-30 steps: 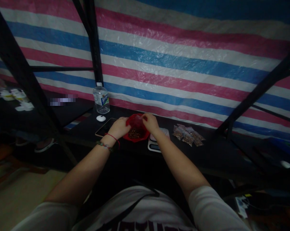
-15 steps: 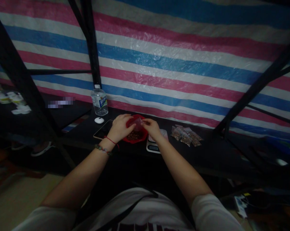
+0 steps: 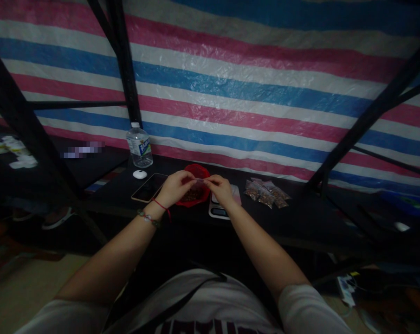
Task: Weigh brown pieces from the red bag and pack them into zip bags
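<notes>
My left hand (image 3: pixel 175 187) and my right hand (image 3: pixel 221 189) meet above a red bowl (image 3: pixel 196 171) that holds small brown pieces. Between the fingertips of both hands I pinch a small clear plastic bag (image 3: pixel 198 184) with some brown pieces in it. The bowl stands on a dark tabletop (image 3: pixel 293 222). A small white scale (image 3: pixel 219 211) lies just right of the bowl, partly under my right hand.
Several filled small bags (image 3: pixel 266 193) lie right of the scale. A phone (image 3: pixel 149 187), a white bottle cap (image 3: pixel 139 174) and a water bottle (image 3: pixel 139 146) stand to the left. Black frame bars (image 3: pixel 124 69) cross a striped tarp wall (image 3: pixel 251 88).
Both hands have lifted from inside the bowl and now hold the small bag stretched between them above it. The view has shifted slightly.
</notes>
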